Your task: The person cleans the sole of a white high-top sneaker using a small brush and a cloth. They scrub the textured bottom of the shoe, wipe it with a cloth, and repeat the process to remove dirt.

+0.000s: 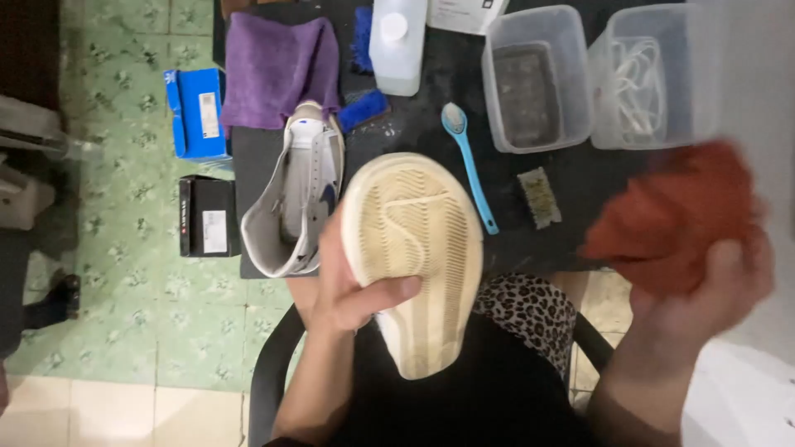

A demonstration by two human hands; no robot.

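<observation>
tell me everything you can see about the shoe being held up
The shoe is turned sole up toward the camera, so mostly its cream rubber outsole shows, with fine ribbed tread and a curved band across the forefoot. It looks yellowed and a bit grimy. The toe points toward the dark table, the heel toward the person's lap. The left hand grips it from the side, thumb lying across the sole's middle. Its upper is hidden.

Black desk (571, 178): second white sneaker (300, 199) at 9 o'clock, purple cloth (277, 66) at 11, white jug (397, 45) at 12, blue brush (468, 161) centre, two clear tubs (538, 79) (654, 74) at 1–2. Blue box (196, 112) and black box (207, 217) on floor, 9–10.
</observation>
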